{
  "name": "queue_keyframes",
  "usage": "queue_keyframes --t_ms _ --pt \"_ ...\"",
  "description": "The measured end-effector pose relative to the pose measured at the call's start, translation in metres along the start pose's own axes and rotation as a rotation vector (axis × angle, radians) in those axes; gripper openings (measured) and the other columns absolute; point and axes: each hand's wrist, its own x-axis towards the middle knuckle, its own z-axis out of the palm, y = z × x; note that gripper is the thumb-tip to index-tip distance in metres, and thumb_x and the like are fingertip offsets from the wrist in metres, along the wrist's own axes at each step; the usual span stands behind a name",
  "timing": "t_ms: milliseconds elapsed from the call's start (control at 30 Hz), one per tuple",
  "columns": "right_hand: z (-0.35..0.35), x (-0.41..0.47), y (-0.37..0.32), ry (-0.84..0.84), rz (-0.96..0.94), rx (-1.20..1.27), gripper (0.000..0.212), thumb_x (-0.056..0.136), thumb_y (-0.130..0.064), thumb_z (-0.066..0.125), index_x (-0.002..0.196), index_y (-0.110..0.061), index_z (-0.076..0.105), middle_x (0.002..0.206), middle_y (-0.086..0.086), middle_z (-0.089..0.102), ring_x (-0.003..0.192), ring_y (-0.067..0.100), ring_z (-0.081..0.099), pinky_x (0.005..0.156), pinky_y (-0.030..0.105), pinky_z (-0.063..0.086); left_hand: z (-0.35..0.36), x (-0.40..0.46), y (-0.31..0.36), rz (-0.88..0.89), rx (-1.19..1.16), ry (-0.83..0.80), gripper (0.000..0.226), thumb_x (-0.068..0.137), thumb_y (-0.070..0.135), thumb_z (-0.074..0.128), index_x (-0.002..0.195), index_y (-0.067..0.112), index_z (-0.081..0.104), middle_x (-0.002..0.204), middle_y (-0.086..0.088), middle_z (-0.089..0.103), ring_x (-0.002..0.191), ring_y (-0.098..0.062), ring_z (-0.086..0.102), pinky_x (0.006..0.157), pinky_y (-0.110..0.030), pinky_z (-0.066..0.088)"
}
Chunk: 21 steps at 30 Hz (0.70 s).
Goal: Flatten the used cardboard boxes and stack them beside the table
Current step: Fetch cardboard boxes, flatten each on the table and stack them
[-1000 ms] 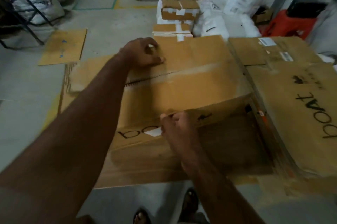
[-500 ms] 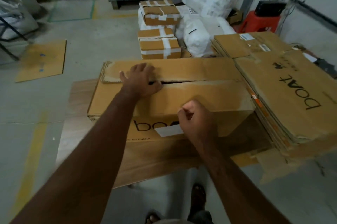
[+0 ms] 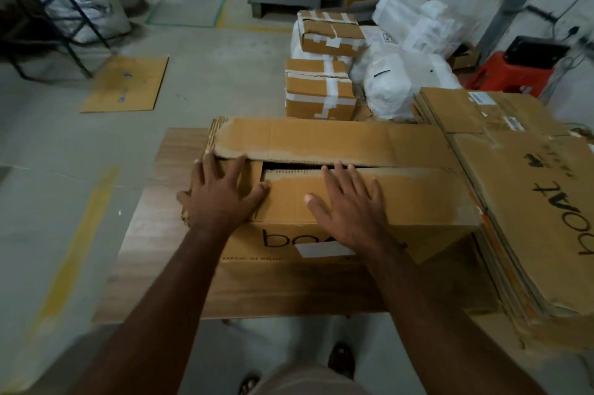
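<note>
Change: both hands have gone from working the near flap to lying flat on top of the box. Half a second ago the right hand was a closed fist at the box's front edge; it is now spread open on the near flap.
Left hand (image 3: 221, 198): palm down, fingers (image 3: 210, 169) spread, spanning the left end of the box where the near and far flaps meet. Grips nothing.
Right hand (image 3: 350, 201): palm down, fingers spread on the near flap, fingertips at the gap. Grips nothing.
Box (image 3: 418, 198): stands on the table (image 3: 144, 233), still box-shaped, printed side facing the person. Its right end touches the stack.
Flaps: the near flap and far flap (image 3: 321, 140) are folded over the top. A dark gap (image 3: 295, 165) remains between them; the seam appears to be open.
Stack of flattened boxes (image 3: 530, 201): at the right end of the table; from this view it cannot be told whether it rests on the table or stands beside it.
Meaning for the task: the hands look set to press. The box is not yet flat and has not yet joined the stack.
Caution: a downward press on closed flaps may buckle the panels rather than fold the box along its creases.
Surroundings: taped boxes (image 3: 318, 89) and white sacks (image 3: 401, 85) lie on the floor beyond the table.
</note>
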Motion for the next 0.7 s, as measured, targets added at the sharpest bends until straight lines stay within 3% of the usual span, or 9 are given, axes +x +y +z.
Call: queue_keyframes --t_ms 167,300,400,533,700 --pt "-0.002 0.002 0.005 0.0 -0.028 0.031 0.078 0.1 -0.073 0.018 0.164 -0.03 0.009 0.172 -0.001 -0.002 0.158 0.02 -0.004 0.123 0.056 -0.004 0.005 -0.003 0.003 -0.038 -0.031 0.075 0.088 0.081 0.089 0.04 0.154 0.043 0.024 0.169 -0.007 0.004 0.153 -0.038 0.011 0.109 -0.071 0.026" --pt "-0.01 0.037 0.012 0.152 -0.123 0.051 0.066 0.095 -0.067 0.041 0.145 -0.024 0.043 0.155 0.005 0.039 0.144 0.025 0.033 0.12 0.054 0.019 0.005 -0.003 0.008 -0.096 -0.049 0.125 0.105 0.072 0.094 0.033 0.151 0.026 0.027 0.169 -0.011 0.008 0.15 -0.039 0.02 0.11 -0.066 0.029" --pt "-0.011 0.072 0.024 0.243 -0.235 0.029 0.066 0.092 -0.065 0.049 0.139 -0.019 0.049 0.141 0.005 0.054 0.13 0.026 0.047 0.113 0.047 0.034 0.005 -0.006 0.008 -0.103 -0.064 0.156 0.107 0.071 0.095 0.035 0.146 0.02 0.029 0.167 -0.013 0.014 0.148 -0.038 0.025 0.109 -0.065 0.032" --pt "-0.008 0.11 0.039 0.279 -0.307 -0.052 0.072 0.093 -0.07 0.049 0.138 -0.014 0.053 0.137 0.008 0.058 0.126 0.028 0.053 0.103 0.043 0.039 0.007 -0.005 0.01 -0.115 -0.05 0.177 0.116 0.069 0.099 0.043 0.149 0.018 0.023 0.163 -0.013 0.022 0.146 -0.037 0.029 0.109 -0.064 0.035" --pt "0.007 0.124 0.042 0.543 -0.462 -0.141 0.055 0.102 -0.059 0.041 0.106 -0.011 0.068 0.1 0.006 0.071 0.091 0.027 0.066 0.079 0.039 0.05 0.001 -0.005 0.017 -0.162 -0.026 0.134 0.13 0.057 0.106 0.028 0.149 0.013 0.029 0.157 -0.01 0.029 0.141 -0.035 0.035 0.108 -0.061 0.036"
